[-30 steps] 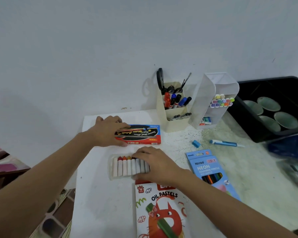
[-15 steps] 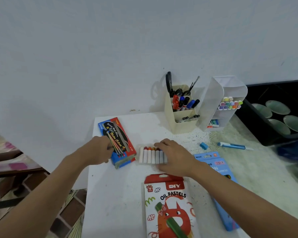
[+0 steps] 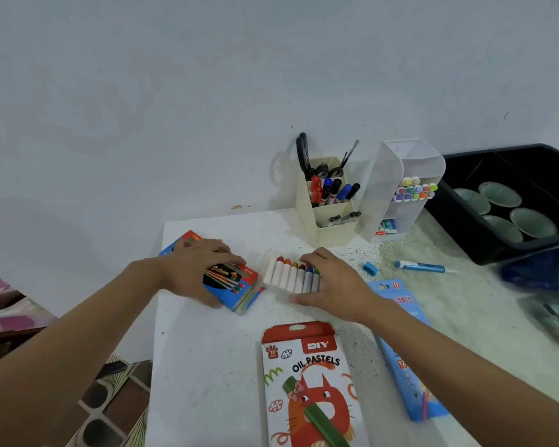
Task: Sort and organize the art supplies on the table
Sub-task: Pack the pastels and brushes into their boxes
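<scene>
While left hand (image 3: 197,272) grips pencil box (image 3: 239,287), right hand (image 3: 336,285) grips pastel tray (image 3: 288,277), oil pastels box (image 3: 310,382) nearer, eraser (image 3: 370,268) near.

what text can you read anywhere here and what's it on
"DIY": red top of the oil pastels box.
"OIL PASTELS": front of that box.
Its small badge number: unclear.
"12": blue pencil box, twice; other print blurred.
Script on the red and black box held by the left hand: too blurred.
Pastel tray in the right hand: no text visible.

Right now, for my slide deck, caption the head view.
Left hand holds a red-blue pencil box; right hand grips a tray of oil pastels.
</scene>
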Demonstrator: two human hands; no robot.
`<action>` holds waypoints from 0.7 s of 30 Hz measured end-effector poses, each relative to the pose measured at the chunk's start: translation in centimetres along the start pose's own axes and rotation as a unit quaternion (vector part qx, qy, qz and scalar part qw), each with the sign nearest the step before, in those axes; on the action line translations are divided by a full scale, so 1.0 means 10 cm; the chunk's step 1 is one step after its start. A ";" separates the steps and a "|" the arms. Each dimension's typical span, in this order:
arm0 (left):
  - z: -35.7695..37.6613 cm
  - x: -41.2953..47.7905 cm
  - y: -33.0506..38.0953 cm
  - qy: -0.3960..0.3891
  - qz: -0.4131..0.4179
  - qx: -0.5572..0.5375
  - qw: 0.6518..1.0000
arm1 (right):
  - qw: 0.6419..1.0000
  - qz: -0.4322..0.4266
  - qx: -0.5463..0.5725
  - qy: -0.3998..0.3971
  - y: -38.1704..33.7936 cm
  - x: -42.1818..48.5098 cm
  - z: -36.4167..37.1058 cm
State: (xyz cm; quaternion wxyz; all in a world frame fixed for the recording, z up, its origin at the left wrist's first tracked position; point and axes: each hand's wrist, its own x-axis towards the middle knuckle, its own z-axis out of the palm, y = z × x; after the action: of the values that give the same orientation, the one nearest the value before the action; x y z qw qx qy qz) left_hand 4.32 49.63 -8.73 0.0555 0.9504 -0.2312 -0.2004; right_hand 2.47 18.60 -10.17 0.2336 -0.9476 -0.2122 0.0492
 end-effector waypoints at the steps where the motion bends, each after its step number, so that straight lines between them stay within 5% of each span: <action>1: 0.00 0.03 0.03 0.025 -0.006 -0.004 1.000 | 1.000 -0.003 0.007 0.010 -0.02 0.00 -0.01; 11: 0.20 0.05 0.17 0.181 -0.091 -0.122 0.972 | 0.999 0.015 -0.019 0.024 0.03 0.10 -0.06; 21: 0.04 -0.09 0.23 0.220 -0.087 -0.132 0.963 | 0.999 -0.037 -0.017 0.027 -0.09 0.18 -0.11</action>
State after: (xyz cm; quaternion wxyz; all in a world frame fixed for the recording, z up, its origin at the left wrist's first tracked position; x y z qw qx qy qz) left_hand 2.46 48.05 -8.31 0.2119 0.9718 -0.1012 -0.0193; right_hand 3.96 19.60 -8.80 0.2248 -0.9440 -0.2413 0.0118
